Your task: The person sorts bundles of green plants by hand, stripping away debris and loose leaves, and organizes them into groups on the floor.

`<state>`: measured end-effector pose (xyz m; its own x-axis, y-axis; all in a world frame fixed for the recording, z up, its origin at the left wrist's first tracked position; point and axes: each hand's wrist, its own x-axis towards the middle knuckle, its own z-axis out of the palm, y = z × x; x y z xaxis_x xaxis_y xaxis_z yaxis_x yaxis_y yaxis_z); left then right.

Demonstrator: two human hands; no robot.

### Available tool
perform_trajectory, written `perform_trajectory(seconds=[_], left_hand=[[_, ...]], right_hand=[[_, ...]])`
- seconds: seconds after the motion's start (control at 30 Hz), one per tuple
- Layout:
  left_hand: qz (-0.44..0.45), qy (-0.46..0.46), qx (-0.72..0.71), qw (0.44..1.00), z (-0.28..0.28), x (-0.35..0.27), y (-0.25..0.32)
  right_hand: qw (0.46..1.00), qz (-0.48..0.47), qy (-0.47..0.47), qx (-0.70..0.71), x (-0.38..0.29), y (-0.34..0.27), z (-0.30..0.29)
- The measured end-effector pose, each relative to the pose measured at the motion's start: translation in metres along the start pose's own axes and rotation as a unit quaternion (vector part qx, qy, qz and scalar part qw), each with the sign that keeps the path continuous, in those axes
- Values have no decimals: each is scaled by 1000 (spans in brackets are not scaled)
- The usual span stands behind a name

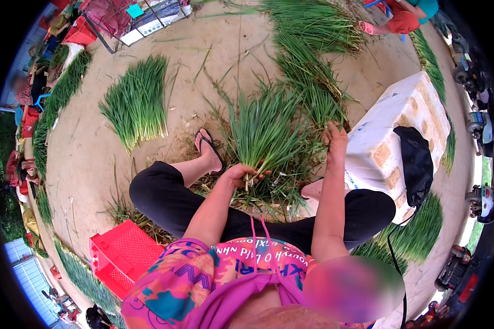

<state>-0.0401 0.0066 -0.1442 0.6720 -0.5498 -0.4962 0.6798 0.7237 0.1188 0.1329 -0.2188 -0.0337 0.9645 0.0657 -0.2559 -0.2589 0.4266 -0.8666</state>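
Note:
My left hand (247, 174) grips a fanned bunch of green chives (257, 131) by its pale stem ends, with the leaves spreading away from me. Further right, my right hand (335, 140) has its fingers curled at the near end of a long, loose heap of chives (308, 78). Whether a stalk lies between those fingers cannot be made out. Leaf scraps (282, 187) litter the ground under the held bunch, between my legs.
A neat chive pile (138, 100) lies front left. At my right stands a white foam box (378, 127) with a black cloth item (415, 164) on it. A red plastic crate (127, 251) sits at my left; another person (403, 18) is far right.

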Motion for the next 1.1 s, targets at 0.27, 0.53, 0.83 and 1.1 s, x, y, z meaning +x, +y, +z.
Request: perform_trajectory(seconds=[0.27, 0.53, 0.83, 1.1], left_hand=[[53, -11, -38, 998, 5, -20, 11], [88, 8, 39, 995, 29, -39, 28], [100, -2, 85, 991, 41, -49, 21], [55, -31, 132, 989, 61, -61, -1]], right_hand=[[900, -65, -306, 302, -75, -84, -22], [810, 335, -178, -448, -77, 88, -88], [879, 118, -138, -441, -83, 69, -3], [800, -349, -160, -461, -83, 11, 57]])
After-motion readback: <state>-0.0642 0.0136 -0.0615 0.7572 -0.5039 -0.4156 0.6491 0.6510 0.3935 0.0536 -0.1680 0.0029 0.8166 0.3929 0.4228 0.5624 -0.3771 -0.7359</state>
